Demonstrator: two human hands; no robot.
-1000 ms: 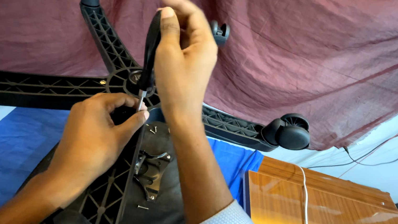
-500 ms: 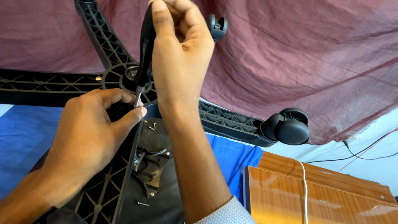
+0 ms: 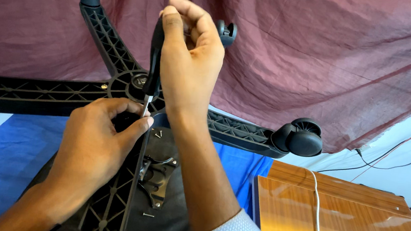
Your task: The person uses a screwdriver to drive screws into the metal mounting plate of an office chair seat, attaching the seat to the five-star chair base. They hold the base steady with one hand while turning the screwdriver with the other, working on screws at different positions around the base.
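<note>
screwdriver: black handle, thin shaft, upright | right hand: grip wrapped around handle | left hand: fingertips pinch shaft tip

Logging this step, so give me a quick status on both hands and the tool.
Right hand shut on screwdriver, upright. Left hand pinching its shaft over chair base. Loose screws beside it.
</note>
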